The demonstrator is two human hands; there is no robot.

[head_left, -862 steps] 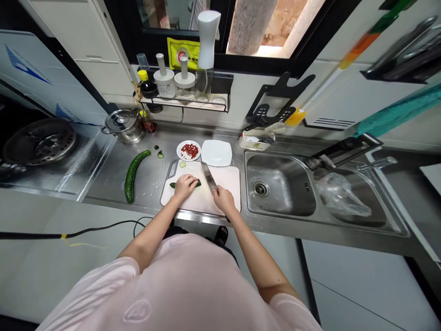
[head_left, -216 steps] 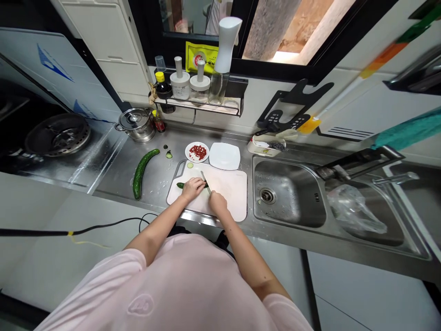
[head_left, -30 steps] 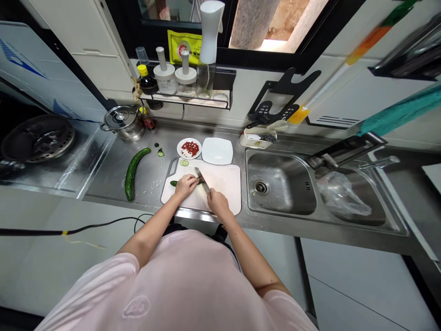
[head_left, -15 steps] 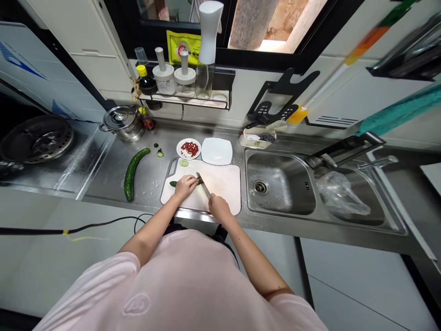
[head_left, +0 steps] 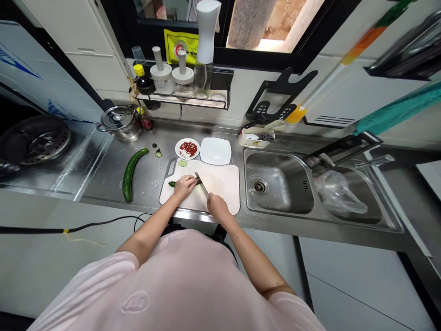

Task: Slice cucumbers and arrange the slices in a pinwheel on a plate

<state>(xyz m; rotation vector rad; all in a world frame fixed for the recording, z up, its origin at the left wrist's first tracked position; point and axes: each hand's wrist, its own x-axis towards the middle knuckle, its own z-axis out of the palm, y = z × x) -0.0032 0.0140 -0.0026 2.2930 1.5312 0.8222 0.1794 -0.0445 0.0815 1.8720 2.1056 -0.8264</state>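
On the white cutting board (head_left: 222, 184), my left hand (head_left: 185, 185) is closed over a cucumber (head_left: 171, 184); its left tip sticks out past the fingers and a bit of green shows by the blade. My right hand (head_left: 217, 206) grips the handle of a knife (head_left: 203, 185). The blade stands at the cucumber's right end, close to my left fingertips. Thin cucumber slices (head_left: 182, 163) lie at the board's upper left corner. A whole cucumber (head_left: 130, 177) rests on the steel counter to the left.
Behind the board are a plate of chopped red pieces (head_left: 188, 148) and a white square plate (head_left: 216, 151). Cucumber scraps (head_left: 158, 153) lie left of them. A sink (head_left: 280, 184) is on the right, a lidded pot (head_left: 120, 123) at the back left, and a wok (head_left: 34, 138) farther left.
The whole view has shifted slightly. Both hands, the knife and the cucumber keep nearly the same places on the board.
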